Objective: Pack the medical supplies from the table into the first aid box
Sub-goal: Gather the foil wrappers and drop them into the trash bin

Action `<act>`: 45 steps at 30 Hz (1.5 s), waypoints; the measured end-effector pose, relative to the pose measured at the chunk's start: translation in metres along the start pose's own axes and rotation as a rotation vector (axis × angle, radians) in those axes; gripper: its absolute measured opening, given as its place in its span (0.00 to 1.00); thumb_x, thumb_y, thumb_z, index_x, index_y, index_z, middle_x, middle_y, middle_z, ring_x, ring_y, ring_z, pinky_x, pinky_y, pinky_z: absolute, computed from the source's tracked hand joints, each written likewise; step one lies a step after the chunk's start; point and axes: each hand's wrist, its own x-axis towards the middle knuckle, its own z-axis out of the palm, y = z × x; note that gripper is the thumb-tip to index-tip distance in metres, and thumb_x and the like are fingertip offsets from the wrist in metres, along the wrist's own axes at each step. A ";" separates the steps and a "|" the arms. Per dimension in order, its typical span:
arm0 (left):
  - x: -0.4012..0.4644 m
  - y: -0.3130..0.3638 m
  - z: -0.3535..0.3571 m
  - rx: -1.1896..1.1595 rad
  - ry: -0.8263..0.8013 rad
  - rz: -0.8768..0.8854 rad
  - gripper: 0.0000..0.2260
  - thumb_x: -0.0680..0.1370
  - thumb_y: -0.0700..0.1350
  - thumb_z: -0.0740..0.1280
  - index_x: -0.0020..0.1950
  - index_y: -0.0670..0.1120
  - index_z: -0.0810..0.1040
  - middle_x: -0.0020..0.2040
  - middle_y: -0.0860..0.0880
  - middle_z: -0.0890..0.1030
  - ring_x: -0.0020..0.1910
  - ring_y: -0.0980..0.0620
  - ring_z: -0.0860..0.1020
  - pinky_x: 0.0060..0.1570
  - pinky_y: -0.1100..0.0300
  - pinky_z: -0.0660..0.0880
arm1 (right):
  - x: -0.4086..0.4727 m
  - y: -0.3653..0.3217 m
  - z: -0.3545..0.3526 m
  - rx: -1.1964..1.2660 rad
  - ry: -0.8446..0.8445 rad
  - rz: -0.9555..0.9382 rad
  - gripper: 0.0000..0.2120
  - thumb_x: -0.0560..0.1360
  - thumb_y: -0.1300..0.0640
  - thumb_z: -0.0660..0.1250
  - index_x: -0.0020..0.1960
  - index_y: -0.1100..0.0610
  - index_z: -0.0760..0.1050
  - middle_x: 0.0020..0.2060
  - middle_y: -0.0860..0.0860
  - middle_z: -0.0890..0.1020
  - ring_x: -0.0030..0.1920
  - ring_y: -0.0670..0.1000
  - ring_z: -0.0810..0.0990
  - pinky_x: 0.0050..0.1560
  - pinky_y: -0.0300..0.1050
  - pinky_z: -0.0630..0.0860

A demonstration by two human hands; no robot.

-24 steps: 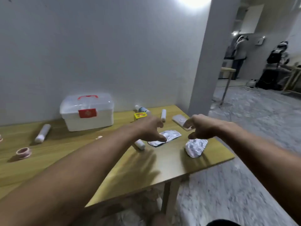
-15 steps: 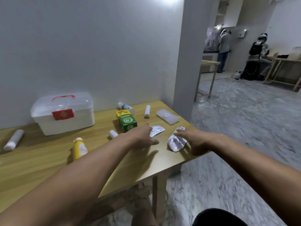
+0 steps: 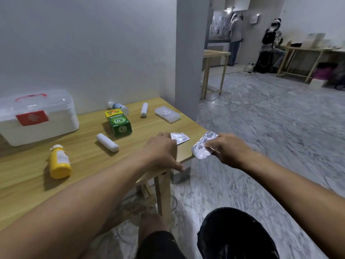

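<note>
Green carton [image 3: 121, 125] reads "OB", inverted

Lit evenly and rather dimly from overhead, with a cool grey cast on the wall [image 3: 89, 43]. Soft shadows thrown toward the viewer and left of the yellow bottle [image 3: 59, 161], the green carton [image 3: 120, 124] and the white roll [image 3: 107, 142] on the table [image 3: 28, 184]. Faint glare on the clear lid of the first aid box [image 3: 37, 116] and on the crinkled foil strip [image 3: 202, 146]. Two small bright lamps [image 3: 228, 10] in the far room. Strong wide-angle bending at the edges; floor [image 3: 280, 128] smeared by motion blur, far right corner soft and out of focus.
</note>
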 end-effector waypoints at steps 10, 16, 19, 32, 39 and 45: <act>0.007 0.069 0.016 -0.162 0.291 0.112 0.10 0.76 0.45 0.64 0.51 0.48 0.85 0.51 0.48 0.82 0.51 0.42 0.78 0.46 0.54 0.75 | -0.067 0.027 -0.015 0.136 0.050 0.216 0.21 0.72 0.42 0.58 0.46 0.56 0.81 0.40 0.59 0.84 0.42 0.64 0.81 0.35 0.48 0.71; 0.018 0.118 0.027 -0.116 0.368 0.306 0.13 0.79 0.45 0.62 0.46 0.41 0.84 0.45 0.44 0.80 0.42 0.40 0.78 0.41 0.48 0.76 | -0.107 0.054 -0.003 0.270 -0.103 0.466 0.13 0.70 0.51 0.62 0.43 0.58 0.82 0.40 0.56 0.82 0.42 0.61 0.79 0.40 0.52 0.77; 0.025 0.139 0.047 -0.151 0.330 0.293 0.17 0.80 0.50 0.64 0.41 0.40 0.83 0.40 0.43 0.79 0.36 0.42 0.77 0.36 0.49 0.75 | -0.125 0.068 0.017 0.275 -0.200 0.620 0.12 0.71 0.63 0.64 0.30 0.53 0.74 0.32 0.55 0.76 0.37 0.61 0.77 0.33 0.47 0.70; 0.051 0.191 0.211 -0.490 -0.156 -0.180 0.07 0.73 0.39 0.66 0.39 0.42 0.83 0.38 0.44 0.84 0.37 0.44 0.82 0.35 0.54 0.79 | -0.201 0.063 0.129 0.562 -0.398 1.148 0.09 0.73 0.64 0.69 0.34 0.59 0.78 0.28 0.55 0.82 0.21 0.49 0.81 0.26 0.37 0.76; 0.050 0.200 0.251 -0.546 -0.319 -0.205 0.07 0.72 0.40 0.65 0.33 0.45 0.78 0.32 0.47 0.77 0.31 0.48 0.73 0.31 0.57 0.71 | -0.214 0.053 0.175 0.657 -0.446 1.264 0.10 0.74 0.66 0.63 0.38 0.66 0.81 0.30 0.61 0.85 0.26 0.55 0.84 0.32 0.47 0.84; 0.059 0.185 0.242 -0.563 -0.388 -0.124 0.05 0.72 0.47 0.71 0.42 0.50 0.75 0.41 0.49 0.78 0.41 0.48 0.78 0.51 0.50 0.79 | -0.212 0.055 0.185 0.633 -0.421 1.187 0.05 0.74 0.57 0.68 0.44 0.56 0.83 0.42 0.54 0.84 0.42 0.55 0.82 0.46 0.46 0.80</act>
